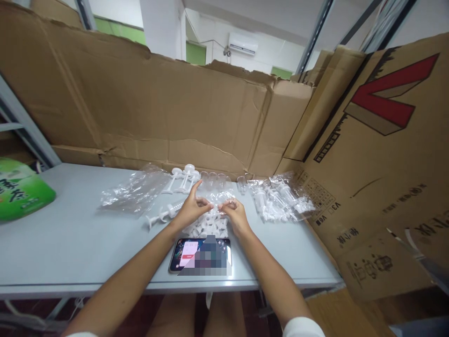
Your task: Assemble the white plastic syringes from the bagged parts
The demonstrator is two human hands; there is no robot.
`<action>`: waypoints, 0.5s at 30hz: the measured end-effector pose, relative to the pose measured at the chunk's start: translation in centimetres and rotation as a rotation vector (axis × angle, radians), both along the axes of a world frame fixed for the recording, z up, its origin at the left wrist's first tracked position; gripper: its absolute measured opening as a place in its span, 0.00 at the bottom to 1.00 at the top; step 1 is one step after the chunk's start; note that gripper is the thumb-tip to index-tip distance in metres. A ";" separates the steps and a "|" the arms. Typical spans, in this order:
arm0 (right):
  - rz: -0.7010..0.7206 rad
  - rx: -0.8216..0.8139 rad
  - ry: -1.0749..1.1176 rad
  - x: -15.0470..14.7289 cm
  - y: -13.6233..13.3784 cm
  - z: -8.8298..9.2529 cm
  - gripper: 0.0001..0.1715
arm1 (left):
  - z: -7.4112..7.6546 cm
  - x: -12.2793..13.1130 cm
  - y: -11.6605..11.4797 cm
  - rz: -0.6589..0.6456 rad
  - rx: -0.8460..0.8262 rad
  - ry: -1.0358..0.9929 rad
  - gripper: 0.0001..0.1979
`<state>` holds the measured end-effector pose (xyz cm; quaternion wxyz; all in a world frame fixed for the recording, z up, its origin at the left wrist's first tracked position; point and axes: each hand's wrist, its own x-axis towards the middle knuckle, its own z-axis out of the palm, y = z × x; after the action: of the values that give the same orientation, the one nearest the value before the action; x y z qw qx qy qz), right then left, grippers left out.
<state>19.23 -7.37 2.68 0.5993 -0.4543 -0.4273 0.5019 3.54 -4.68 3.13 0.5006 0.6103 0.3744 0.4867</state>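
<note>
My left hand (193, 207) and my right hand (235, 214) face each other over the middle of the table, thumbs and fingertips pinched close together. Between and behind them is a thin clear plastic bag (221, 195), which both hands seem to grip by its near edge. Just below the fingers lies a pile of small white plastic pieces (206, 227). A white syringe-like plunger tool (163, 215) rests beside my left wrist. White plungers (189, 174) stand or lean behind my left hand, with several clear plastic cylinders (213, 179) to their right.
A phone (189, 255) lies near the table's front edge. Crumpled clear plastic (136, 192) is on the left, and a bag of white syringe-like tools (280, 199) on the right. A green package (24, 192) sits far left. Cardboard walls (175, 112) enclose the back and right.
</note>
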 end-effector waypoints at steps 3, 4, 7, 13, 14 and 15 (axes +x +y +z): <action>-0.003 -0.002 0.007 0.2 0.1 0.3 0.13 | 0.2 -0.4 0.3 0.026 0.020 0.017 0.46; 0.005 -0.001 0.012 0.3 0.1 0.3 0.13 | 0.3 -0.6 0.4 0.028 0.024 0.020 0.46; 0.045 0.002 0.039 0.6 0.3 0.3 0.13 | 0.6 -1.2 0.8 0.012 0.020 0.022 0.46; 0.105 0.008 0.081 1.1 0.7 0.0 0.14 | 1.2 -2.3 1.2 -0.008 0.021 0.070 0.45; 0.106 0.004 0.086 1.1 0.8 -0.1 0.14 | 1.3 -2.4 1.2 -0.012 0.018 0.071 0.44; 0.109 -0.001 0.092 1.2 0.8 -0.1 0.14 | 1.3 -2.5 1.2 -0.014 0.016 0.070 0.44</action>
<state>20.40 -6.55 2.54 0.5898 -0.4073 -0.4232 0.5541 1.07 -3.48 4.48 0.4858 0.6335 0.3833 0.4645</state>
